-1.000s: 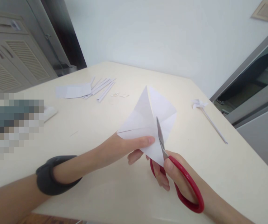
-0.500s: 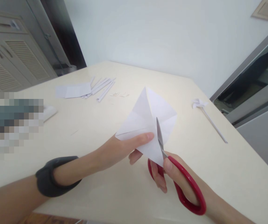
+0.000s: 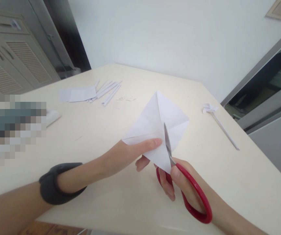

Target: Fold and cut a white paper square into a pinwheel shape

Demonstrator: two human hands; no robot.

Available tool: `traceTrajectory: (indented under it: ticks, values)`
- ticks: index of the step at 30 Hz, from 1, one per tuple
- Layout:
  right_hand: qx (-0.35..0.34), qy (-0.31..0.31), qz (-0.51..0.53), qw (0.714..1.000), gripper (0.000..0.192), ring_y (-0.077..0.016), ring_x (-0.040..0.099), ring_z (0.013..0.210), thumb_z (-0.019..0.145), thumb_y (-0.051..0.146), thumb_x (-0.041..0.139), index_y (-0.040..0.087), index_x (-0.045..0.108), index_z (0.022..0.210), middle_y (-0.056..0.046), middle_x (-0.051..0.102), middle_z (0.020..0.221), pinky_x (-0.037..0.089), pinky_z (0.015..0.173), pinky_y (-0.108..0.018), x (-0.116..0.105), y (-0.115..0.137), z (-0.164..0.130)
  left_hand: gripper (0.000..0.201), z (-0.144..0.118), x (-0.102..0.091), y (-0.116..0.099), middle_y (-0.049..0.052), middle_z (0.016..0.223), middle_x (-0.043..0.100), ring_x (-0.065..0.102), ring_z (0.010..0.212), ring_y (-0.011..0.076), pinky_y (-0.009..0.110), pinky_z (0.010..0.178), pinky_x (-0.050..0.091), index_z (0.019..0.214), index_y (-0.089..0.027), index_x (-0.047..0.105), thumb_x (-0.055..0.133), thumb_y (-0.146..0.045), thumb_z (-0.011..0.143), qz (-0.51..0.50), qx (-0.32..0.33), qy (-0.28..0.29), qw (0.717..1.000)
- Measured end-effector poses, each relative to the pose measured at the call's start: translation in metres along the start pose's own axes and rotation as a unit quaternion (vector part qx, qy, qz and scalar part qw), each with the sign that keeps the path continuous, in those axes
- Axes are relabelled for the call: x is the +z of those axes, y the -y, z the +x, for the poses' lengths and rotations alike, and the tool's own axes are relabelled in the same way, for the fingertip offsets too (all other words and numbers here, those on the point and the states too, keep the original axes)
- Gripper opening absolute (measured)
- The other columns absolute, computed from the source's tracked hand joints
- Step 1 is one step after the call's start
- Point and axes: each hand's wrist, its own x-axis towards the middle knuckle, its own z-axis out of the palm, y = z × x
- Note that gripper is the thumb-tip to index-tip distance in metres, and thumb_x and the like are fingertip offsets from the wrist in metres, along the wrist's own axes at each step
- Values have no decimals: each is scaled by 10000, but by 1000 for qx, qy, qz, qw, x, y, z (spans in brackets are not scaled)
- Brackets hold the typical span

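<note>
My left hand pinches the lower left part of a creased white paper square, held just above the cream table. My right hand grips red-handled scissors, fingers through the loops. The metal blades reach up into the paper from its bottom corner, along a crease. A dark band sits on my left wrist.
Rolled paper sticks and a flat white sheet lie at the far left of the table. A small paper pinwheel on a stick lies near the right edge. A blurred patch covers the left side. Cabinets stand behind on the left.
The paper has spread flatter and shifted slightly right; its top flap now leans open. Both hands and the scissors stay nearly in place.
</note>
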Motion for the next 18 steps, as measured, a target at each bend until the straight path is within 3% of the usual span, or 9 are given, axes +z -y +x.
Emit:
traceTrajectory:
  ticks: [6,13,18]
  values:
    - [-3,-12,7,1000,489,-120,396,525,921,560,251,193,572,961,32,387,520,371,611,-282,3,-6,0,550,1,0,0,-50,350,328,434,410,73,207,537,405,412,-159,367,457,-426,884,12,8,-6,1000]
    - [-9,-24,23,999,512,-115,413,501,923,555,259,181,482,654,21,405,478,357,564,-266,3,-10,-1,579,0,1,-2,-44,339,333,440,402,76,212,538,405,381,-162,337,452,-426,883,28,9,-20,999]
    - [3,-22,40,999,472,-103,369,480,921,553,286,175,535,785,37,379,509,345,549,-265,5,-8,-2,567,0,1,-6,-47,335,324,434,397,79,219,566,414,387,-165,341,432,-401,894,23,19,-12,999]
